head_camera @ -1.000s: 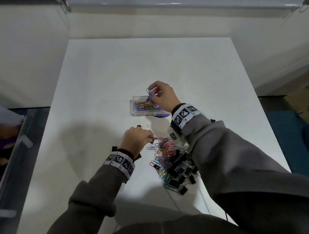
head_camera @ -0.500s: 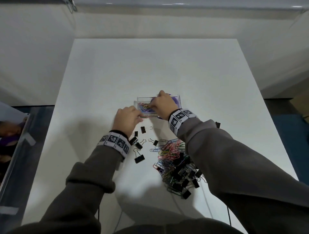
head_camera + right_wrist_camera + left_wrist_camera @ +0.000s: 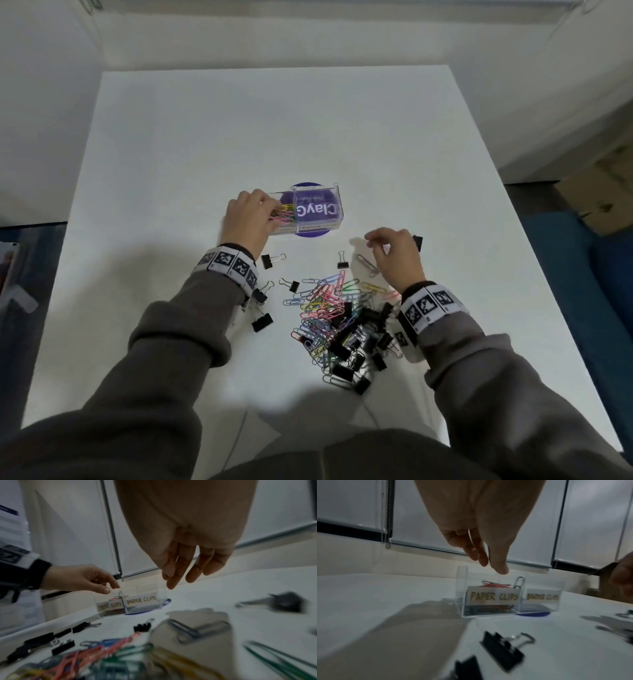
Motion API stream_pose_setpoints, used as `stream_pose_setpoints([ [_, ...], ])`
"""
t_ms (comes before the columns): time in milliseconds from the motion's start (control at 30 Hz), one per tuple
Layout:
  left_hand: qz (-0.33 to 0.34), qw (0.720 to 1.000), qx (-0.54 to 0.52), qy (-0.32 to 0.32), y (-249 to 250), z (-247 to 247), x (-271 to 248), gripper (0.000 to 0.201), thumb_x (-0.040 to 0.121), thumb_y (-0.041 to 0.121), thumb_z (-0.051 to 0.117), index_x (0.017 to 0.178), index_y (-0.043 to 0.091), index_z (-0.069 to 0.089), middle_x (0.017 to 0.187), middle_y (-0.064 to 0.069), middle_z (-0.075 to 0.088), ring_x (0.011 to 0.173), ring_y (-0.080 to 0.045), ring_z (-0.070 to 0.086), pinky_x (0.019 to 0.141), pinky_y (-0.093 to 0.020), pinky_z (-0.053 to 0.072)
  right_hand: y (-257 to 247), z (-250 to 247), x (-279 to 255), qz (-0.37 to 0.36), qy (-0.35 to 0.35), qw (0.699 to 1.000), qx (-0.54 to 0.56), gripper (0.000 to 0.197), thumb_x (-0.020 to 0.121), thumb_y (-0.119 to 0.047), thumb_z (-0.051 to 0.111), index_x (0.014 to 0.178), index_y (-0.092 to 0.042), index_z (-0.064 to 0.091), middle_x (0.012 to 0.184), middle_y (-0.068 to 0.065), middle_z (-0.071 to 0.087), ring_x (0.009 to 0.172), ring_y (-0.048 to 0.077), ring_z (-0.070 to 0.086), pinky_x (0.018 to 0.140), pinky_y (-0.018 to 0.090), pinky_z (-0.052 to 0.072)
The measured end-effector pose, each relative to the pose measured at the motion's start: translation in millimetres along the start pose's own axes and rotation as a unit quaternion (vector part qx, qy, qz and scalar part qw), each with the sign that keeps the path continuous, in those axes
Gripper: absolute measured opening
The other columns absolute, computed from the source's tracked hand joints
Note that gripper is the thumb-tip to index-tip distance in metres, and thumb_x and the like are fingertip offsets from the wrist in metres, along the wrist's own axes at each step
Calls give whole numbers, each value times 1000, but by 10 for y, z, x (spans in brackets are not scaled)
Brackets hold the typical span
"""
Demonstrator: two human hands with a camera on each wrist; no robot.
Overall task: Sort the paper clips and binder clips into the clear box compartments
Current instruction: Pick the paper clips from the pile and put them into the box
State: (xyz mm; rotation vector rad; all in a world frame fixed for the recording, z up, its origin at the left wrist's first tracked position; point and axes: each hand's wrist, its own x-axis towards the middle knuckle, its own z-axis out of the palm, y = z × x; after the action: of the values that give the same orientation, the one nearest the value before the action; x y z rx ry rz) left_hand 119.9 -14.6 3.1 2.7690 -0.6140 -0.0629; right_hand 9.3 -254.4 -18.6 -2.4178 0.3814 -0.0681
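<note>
Left hand (image 3: 247,219) hangs slack-fingered over clear box (image 3: 320,209); right hand (image 3: 397,255), fingers loose, above paper clips (image 3: 325,308)

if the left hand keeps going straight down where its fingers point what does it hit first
Most likely the coloured paper clips in the left, paper-clips compartment of the clear plastic box. The left hand hovers just above it with fingertips aimed down, though the depth is unclear.

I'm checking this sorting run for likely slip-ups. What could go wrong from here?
1. One paper clip stands on end against the divider of the clear box; a nudge from the left hand just above might tip it into the binder clip compartment.
2. The pile tangles paper clips with black binder clips, so the right hand may lift both kinds together.
</note>
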Motion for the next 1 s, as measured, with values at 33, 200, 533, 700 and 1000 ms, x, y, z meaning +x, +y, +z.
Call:
stream_pose_setpoints([
  [33,13,1000,-2,5,59,26,-63,25,87,25,57,110,15,61,112,-7,57,106,-28,46,89,-38,33,120,-31,-64,24,7,1000,-1,22,84,-4,51,94,-14,69,86,6,73,92,29,58,85,39,47],
  [200,111,989,-25,-95,502,283,-485,22,95,30,44,104,20,61,107,2,57,106,-22,46,91,-34,30,447,-164,-317,116,27,992,-35,22,83,-6,53,92,-14,71,86,13,71,91,32,59,80,39,51],
  [533,147,972,45,-179,843,600,-533,43,97,14,35,139,21,30,145,3,35,127,-22,36,103,-38,31,282,-71,-305,-55,-82,975,-197,34,84,-3,56,113,-19,64,116,5,63,104,30,49,86,40,41],
  [700,119,981,54,-144,825,516,-320,36,96,15,40,131,22,41,138,2,41,121,-23,39,100,-39,35,184,-129,-224,-15,-126,970,-208,10,86,-15,58,92,-16,67,104,5,66,104,27,48,86,36,37],
  [1000,275,931,76,-229,1310,698,-88,35,90,26,54,124,20,50,132,-1,48,117,-23,44,98,-37,36,378,-328,-377,85,-76,993,-8,8,81,-7,63,75,-12,60,77,4,66,74,22,60,76,40,52],
])
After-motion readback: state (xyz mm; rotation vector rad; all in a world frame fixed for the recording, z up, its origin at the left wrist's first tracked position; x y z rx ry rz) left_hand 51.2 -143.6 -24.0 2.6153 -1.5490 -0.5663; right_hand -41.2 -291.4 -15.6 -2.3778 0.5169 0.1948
